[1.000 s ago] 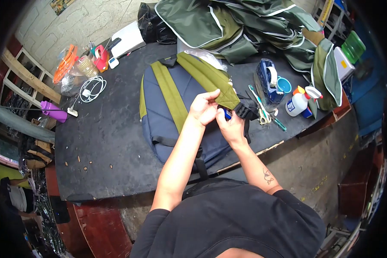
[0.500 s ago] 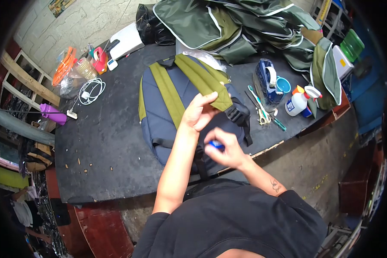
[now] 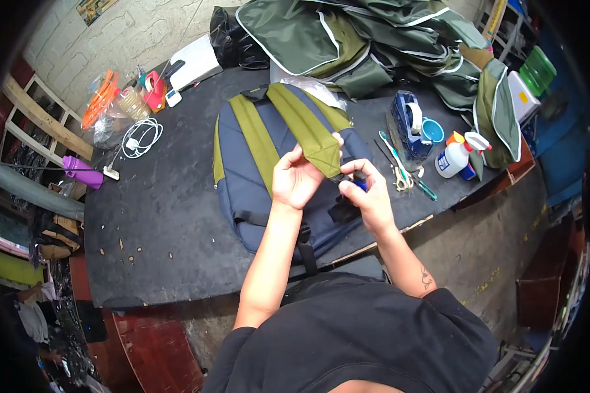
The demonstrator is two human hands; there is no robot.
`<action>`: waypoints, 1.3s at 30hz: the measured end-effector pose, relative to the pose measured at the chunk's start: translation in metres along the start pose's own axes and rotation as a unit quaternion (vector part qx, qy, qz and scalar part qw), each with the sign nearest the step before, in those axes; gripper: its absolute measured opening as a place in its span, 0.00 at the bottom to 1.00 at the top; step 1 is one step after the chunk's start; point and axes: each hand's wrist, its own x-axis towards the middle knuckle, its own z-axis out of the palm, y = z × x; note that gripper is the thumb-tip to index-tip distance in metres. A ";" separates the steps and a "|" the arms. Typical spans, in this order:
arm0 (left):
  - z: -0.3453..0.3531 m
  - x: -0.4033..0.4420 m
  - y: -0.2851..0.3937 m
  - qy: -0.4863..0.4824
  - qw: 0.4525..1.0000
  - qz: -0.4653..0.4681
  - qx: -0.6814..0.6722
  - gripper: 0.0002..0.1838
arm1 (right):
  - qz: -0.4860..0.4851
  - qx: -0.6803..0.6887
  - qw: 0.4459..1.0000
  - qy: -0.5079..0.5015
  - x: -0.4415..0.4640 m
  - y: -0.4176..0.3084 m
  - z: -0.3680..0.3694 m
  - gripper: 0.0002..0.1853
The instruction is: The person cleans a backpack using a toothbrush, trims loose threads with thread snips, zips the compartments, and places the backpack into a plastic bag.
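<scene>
A grey and olive backpack [image 3: 241,187] lies on the black table with its straps facing up. My left hand [image 3: 292,183] holds the lower end of one padded olive shoulder strap [image 3: 299,121], lifting it off the bag. At the tip of that strap is my right hand [image 3: 373,200], closed round a small blue object [image 3: 360,185] whose kind I cannot make out. Its thumb and fingers meet the strap's end. Dark webbing and a black buckle [image 3: 343,211] hang below, partly hidden by the right hand.
Scissors [image 3: 402,178], a toothbrush [image 3: 387,143], a blue tape dispenser [image 3: 406,128] and a spray bottle [image 3: 452,157] stand or lie to the right. Green bag pieces [image 3: 373,46] are heaped behind. A white cable [image 3: 141,139] and purple bottle [image 3: 82,171] are left.
My right hand has moved up to the strap's end with the blue object. The strap tip has turned and its buckle now hangs lower, under my right hand.
</scene>
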 end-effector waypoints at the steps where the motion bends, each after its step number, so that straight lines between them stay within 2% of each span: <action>1: -0.003 0.000 -0.002 0.034 0.999 0.034 0.019 0.20 | 0.075 0.071 0.995 -0.015 0.000 -0.005 -0.005 0.17; 2: -0.007 0.000 -0.004 0.068 0.995 0.068 0.036 0.19 | 0.150 0.140 0.978 -0.029 -0.001 -0.007 -0.011 0.17; 7: -0.032 0.011 0.006 0.079 0.990 0.096 0.071 0.19 | 0.160 0.134 0.978 -0.026 0.004 -0.003 -0.026 0.15; 10: -0.023 0.015 0.008 -0.146 0.985 0.067 -0.061 0.19 | 0.219 0.214 0.950 -0.063 0.003 0.011 -0.022 0.14; 11: -0.026 0.016 0.003 -0.146 0.985 0.069 -0.061 0.19 | 0.219 0.213 0.950 -0.064 0.005 0.011 -0.025 0.14; 14: -0.031 0.011 -0.022 0.076 0.974 0.117 -0.177 0.20 | 0.286 0.370 0.874 -0.128 0.008 0.012 -0.033 0.14; 15: -0.031 0.010 -0.022 0.078 0.974 0.117 -0.177 0.20 | 0.288 0.371 0.874 -0.127 0.007 0.014 -0.032 0.14; 18: -0.027 0.014 -0.023 -0.005 0.998 0.062 -0.022 0.20 | 0.330 0.407 0.843 -0.125 0.006 0.017 -0.032 0.16; 19: -0.031 0.017 -0.020 -0.006 0.998 0.062 -0.024 0.20 | 0.330 0.405 0.843 -0.124 0.005 0.013 -0.031 0.16; 21: -0.044 0.024 -0.005 0.151 0.985 0.027 0.081 0.20 | 0.251 0.207 0.943 -0.062 0.002 -0.009 -0.023 0.14; 22: -0.051 0.025 -0.001 0.228 0.965 0.008 0.133 0.20 | 0.207 0.103 0.973 -0.028 0.001 -0.014 -0.022 0.14; 23: -0.043 0.025 0.001 0.227 0.965 0.006 0.134 0.20 | 0.206 0.104 0.973 -0.026 0.001 -0.011 -0.024 0.14; 26: -0.018 0.021 0.006 0.272 0.927 0.085 0.242 0.20 | 0.176 0.029 0.983 -0.035 0.004 0.008 -0.040 0.10; 34: -0.012 0.019 0.004 0.275 0.923 0.103 0.250 0.19 | 0.238 0.092 0.964 -0.075 0.003 0.014 -0.046 0.09; 39: -0.015 0.014 0.006 0.258 0.929 0.087 0.249 0.18 | 0.208 0.078 0.974 -0.045 0.003 0.006 -0.039 0.09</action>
